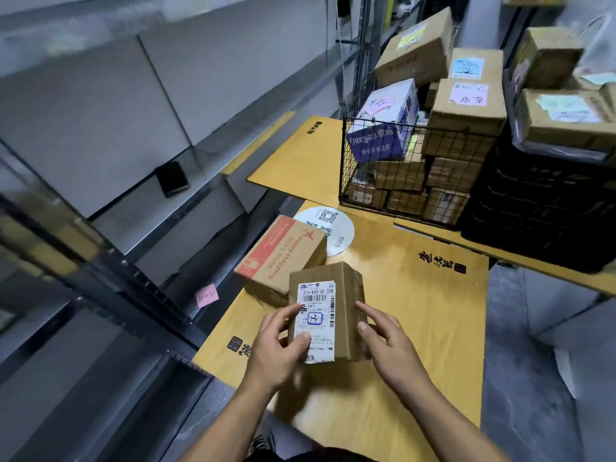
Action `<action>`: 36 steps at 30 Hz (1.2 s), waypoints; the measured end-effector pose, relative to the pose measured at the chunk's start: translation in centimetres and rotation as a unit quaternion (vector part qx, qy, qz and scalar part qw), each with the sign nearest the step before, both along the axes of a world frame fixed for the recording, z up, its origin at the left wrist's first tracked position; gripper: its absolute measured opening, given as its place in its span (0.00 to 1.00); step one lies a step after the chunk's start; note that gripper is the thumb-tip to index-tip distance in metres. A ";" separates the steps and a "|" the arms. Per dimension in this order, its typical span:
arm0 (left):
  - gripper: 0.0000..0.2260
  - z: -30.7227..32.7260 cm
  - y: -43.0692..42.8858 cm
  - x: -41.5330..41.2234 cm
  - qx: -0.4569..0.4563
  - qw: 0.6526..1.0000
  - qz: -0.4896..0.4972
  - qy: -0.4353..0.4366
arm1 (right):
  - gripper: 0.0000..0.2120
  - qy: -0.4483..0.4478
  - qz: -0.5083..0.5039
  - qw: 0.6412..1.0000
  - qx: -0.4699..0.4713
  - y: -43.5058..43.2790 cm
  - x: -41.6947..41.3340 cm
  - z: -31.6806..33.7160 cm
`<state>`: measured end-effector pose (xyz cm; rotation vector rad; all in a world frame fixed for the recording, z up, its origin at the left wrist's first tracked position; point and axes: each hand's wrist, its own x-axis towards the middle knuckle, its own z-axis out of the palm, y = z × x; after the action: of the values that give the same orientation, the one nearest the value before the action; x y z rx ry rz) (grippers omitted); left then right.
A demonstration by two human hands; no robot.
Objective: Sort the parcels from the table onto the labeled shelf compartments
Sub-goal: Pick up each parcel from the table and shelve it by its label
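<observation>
Over the near middle of the wooden table [416, 328] the person holds a small parcel [346, 308], a brown carton with its white shipping label turned up towards the camera. The left hand [280, 348] grasps the parcel's left side, thumb laid on the label and fingers wrapped round the edge. The right hand [386, 338] grips the opposite side, thumb tip on the front edge and forefinger along the flank. Whether the parcel's bottom touches the table or is just clear of it cannot be told.

At the table's left edge, just beyond the held parcel, lies a larger box [283, 258] with red print reading "Happy shopping". A round white disc [340, 235] with a QR code lies flat on the table behind that box. At the table's far end stands a wire basket [413, 123] piled with cartons, and a black crate [540, 208] stands to its right. Left of the table runs a grey metal shelf [166, 211] with a pink note [207, 296] stuck to it
</observation>
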<state>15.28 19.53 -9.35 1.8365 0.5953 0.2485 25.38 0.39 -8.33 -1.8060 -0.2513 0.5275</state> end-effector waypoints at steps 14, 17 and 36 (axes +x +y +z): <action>0.24 2.0 1.1 -5.2 0.131 0.989 0.047 -0.051 | 0.27 0.039 0.073 0.993 0.087 4.1 -2.8 0.7; 0.25 2.3 0.8 -6.7 0.138 0.986 0.066 -0.061 | 0.28 0.045 0.098 0.989 0.101 5.1 -3.8 1.3; 0.24 9.2 3.7 -35.4 0.219 0.939 0.259 -0.053 | 0.26 0.061 0.279 0.938 0.196 15.7 -28.4 5.7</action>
<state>-20.10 23.22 -0.14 2.0385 1.0035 0.8872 -3.02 16.06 -2.64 -1.2950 -0.7420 0.9121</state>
